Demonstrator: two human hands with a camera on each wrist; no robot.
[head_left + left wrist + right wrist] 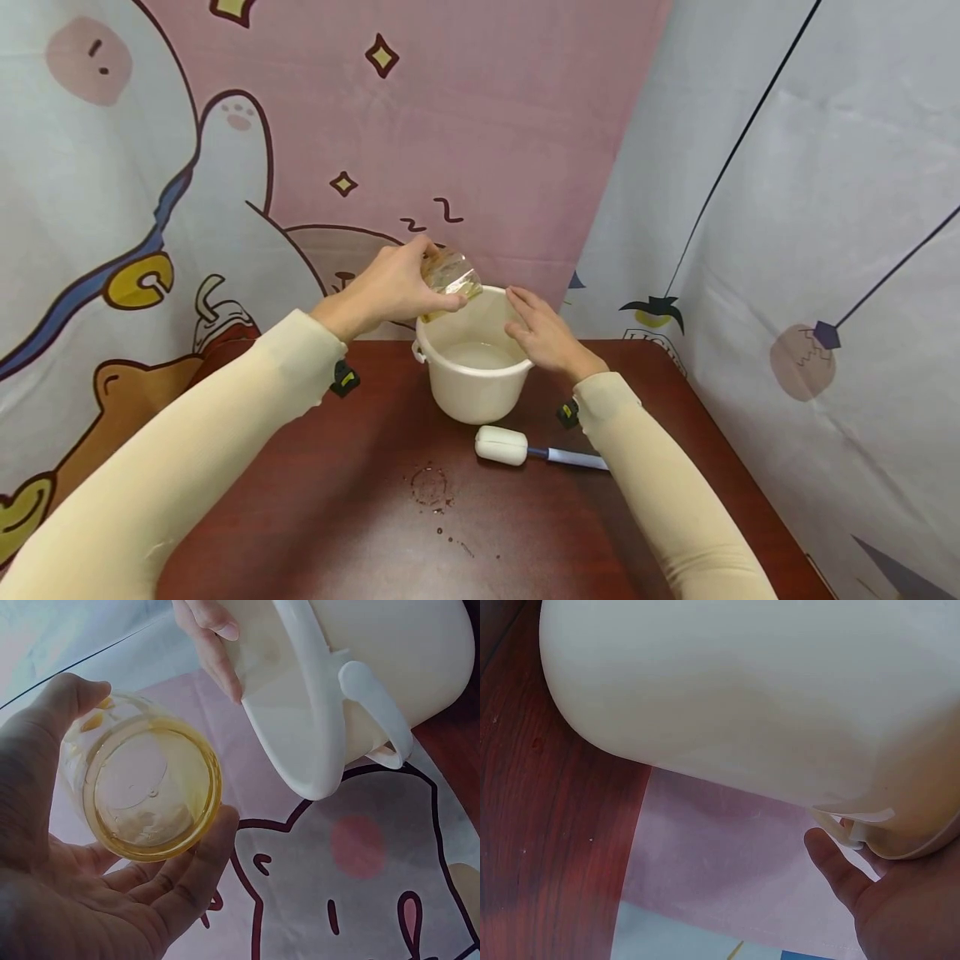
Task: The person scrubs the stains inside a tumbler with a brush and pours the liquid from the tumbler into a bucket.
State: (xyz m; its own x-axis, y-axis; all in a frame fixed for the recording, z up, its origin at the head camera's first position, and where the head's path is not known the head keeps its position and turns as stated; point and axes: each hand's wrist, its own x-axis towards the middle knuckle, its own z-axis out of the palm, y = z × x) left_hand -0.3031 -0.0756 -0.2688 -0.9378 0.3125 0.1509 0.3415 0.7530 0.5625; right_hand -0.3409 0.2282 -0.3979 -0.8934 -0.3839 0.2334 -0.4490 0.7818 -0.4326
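Observation:
My left hand (397,283) grips a clear, yellow-tinted glass cup (452,275), tilted over the white bucket (480,392). In the left wrist view, the cup's round base (154,791) faces the camera, with the thumb and fingers around its sides. The bucket stands upright on the table, with some clear liquid (480,355) at the bottom. At the bucket's right rim rests my right hand (547,335), its fingers fairly straight. The right wrist view shows the thumb (836,862) outside the bucket near a handle lug; the other fingers are mostly hidden there.
A white-headed brush-like tool (501,446) with a pale blue handle lies in front of the bucket, partly behind the right sleeve. Wet drops and a ring mark (429,487) are on the dark red table (360,500). Printed cloth (510,125) hangs behind and at the sides.

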